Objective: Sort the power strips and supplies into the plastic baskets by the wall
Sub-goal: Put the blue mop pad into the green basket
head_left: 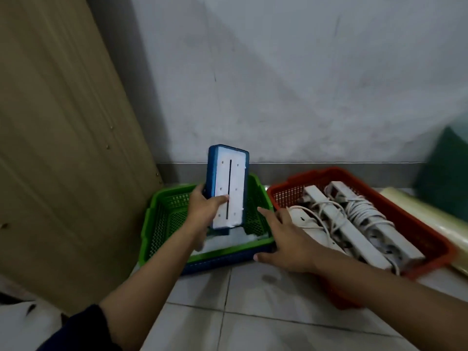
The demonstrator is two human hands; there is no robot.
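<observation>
Head cam: your left hand [203,207] has its grip clamped on a blue-edged power strip [228,191], thumb across the white back, fingers wrapped round the left edge. You're holding it nearly upright over the green basket [162,219], which sits right under that grip on the tiled floor [253,312] by the wall [291,84]. Something white lies in the basket below the strip, too blurry to name. Your right hand [286,245] is spread out flat, holding nothing, just right of the grip, its thumb by the green basket's near corner. Right of it, the red basket [430,234] holds white power strips [354,231] with coiled cords.
</observation>
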